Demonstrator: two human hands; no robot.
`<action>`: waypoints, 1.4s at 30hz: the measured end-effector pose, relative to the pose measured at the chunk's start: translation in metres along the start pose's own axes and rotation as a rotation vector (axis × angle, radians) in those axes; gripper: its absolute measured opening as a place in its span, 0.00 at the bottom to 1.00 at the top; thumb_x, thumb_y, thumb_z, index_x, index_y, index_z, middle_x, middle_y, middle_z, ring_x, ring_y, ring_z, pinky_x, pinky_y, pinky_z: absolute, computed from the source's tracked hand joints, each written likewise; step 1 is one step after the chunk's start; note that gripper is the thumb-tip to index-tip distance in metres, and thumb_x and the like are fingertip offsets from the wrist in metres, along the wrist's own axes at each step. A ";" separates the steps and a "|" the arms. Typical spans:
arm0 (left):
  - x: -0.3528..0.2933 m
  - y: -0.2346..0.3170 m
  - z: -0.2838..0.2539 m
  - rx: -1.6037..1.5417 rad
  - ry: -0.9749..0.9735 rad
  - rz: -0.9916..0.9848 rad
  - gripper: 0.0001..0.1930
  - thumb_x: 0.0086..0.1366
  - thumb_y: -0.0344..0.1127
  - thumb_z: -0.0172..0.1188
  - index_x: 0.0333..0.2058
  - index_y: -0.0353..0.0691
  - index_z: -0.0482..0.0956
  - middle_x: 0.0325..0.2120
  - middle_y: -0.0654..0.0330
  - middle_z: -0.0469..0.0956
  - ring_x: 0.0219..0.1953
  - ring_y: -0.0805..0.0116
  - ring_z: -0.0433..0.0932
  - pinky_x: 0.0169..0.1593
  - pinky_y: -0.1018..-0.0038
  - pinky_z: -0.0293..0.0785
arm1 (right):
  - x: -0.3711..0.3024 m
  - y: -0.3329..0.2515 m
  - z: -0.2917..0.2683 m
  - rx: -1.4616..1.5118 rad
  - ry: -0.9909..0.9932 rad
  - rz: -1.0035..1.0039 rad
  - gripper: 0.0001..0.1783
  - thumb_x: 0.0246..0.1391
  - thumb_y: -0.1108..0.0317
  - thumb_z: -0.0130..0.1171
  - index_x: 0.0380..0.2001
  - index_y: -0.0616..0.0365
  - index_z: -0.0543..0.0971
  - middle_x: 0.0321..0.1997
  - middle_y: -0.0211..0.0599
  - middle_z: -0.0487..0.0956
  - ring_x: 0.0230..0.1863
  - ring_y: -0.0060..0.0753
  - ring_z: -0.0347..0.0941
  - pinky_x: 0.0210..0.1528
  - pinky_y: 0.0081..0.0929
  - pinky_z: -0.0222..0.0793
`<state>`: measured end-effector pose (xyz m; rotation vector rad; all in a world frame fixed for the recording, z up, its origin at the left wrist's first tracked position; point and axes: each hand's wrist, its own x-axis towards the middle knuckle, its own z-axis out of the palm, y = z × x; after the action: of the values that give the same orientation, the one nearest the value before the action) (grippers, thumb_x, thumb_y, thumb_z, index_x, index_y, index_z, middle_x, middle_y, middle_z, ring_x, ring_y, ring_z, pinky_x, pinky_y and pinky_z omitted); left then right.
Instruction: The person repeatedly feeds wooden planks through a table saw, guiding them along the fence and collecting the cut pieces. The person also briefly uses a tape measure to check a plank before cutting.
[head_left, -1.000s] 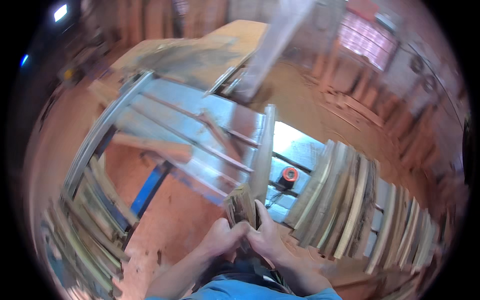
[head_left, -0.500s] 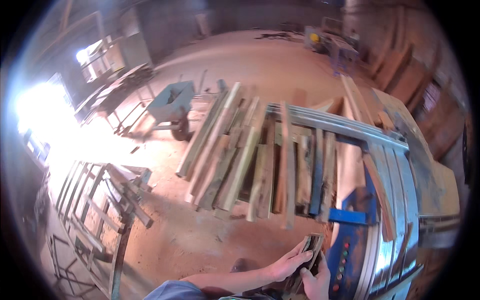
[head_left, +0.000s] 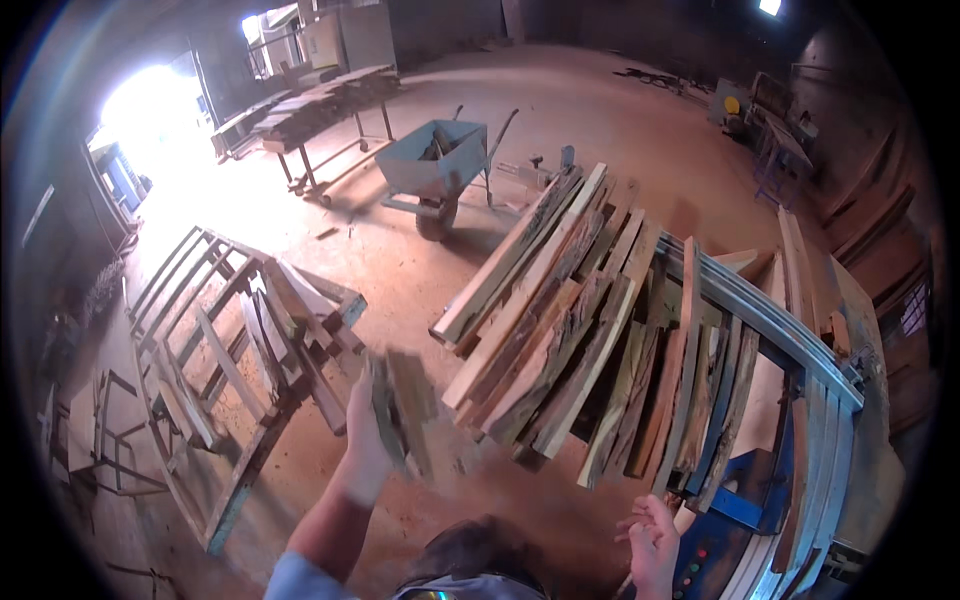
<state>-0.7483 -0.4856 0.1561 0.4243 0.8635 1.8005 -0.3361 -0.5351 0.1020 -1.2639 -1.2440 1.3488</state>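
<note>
My left hand (head_left: 366, 445) is stretched forward and left, closed on short wood pieces (head_left: 403, 410) that are blurred by motion; how many there are I cannot tell. They hang in the air between a slatted metal rack (head_left: 218, 525) on the left and a pile of rough wooden strips (head_left: 560, 400) on the right. Low on the right, my right hand (head_left: 652, 545) is held up with its fingers loosely bent and apart, nothing in it. It is close to the near ends of the strips and the blue machine (head_left: 735, 508) with its row of coloured buttons.
Loose wood pieces (head_left: 262, 330) lie across the rack. Beyond it stand a blue-grey wheelbarrow (head_left: 430, 160) and a table stacked with boards (head_left: 330, 100). Metal rails (head_left: 825, 430) edge the machine on the right. Bright light enters through a doorway (head_left: 150, 120).
My hands were together at the short wood pieces near the machine. Now they are apart: the left has carried the pieces leftward, the right has let go. The view has swung left.
</note>
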 end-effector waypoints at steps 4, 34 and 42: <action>-0.038 -0.024 -0.079 -0.222 0.153 -0.237 0.22 0.73 0.49 0.42 0.46 0.37 0.78 0.35 0.54 0.80 0.37 0.54 0.80 0.41 0.58 0.77 | 0.014 -0.007 0.012 0.054 0.109 0.112 0.23 0.65 0.73 0.55 0.62 0.66 0.70 0.58 0.43 0.76 0.44 0.32 0.78 0.39 0.28 0.79; 0.284 -0.004 -0.006 1.108 -0.562 -0.324 0.22 0.72 0.34 0.53 0.61 0.30 0.70 0.44 0.51 0.80 0.45 0.67 0.80 0.48 0.72 0.78 | 0.048 -0.027 0.138 -0.090 0.414 0.214 0.15 0.62 0.76 0.57 0.52 0.66 0.77 0.43 0.36 0.78 0.39 0.25 0.79 0.43 0.22 0.77; 0.068 -0.066 0.014 1.144 -0.570 -0.021 0.20 0.69 0.22 0.54 0.59 0.31 0.72 0.43 0.56 0.82 0.45 0.69 0.81 0.47 0.75 0.77 | -0.004 0.032 0.085 0.231 0.328 0.328 0.19 0.62 0.74 0.59 0.56 0.65 0.75 0.48 0.39 0.81 0.43 0.25 0.79 0.43 0.24 0.78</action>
<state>-0.7220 -0.4059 0.1098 1.5426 1.3816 0.8954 -0.4194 -0.5508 0.0689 -1.4924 -0.6545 1.3951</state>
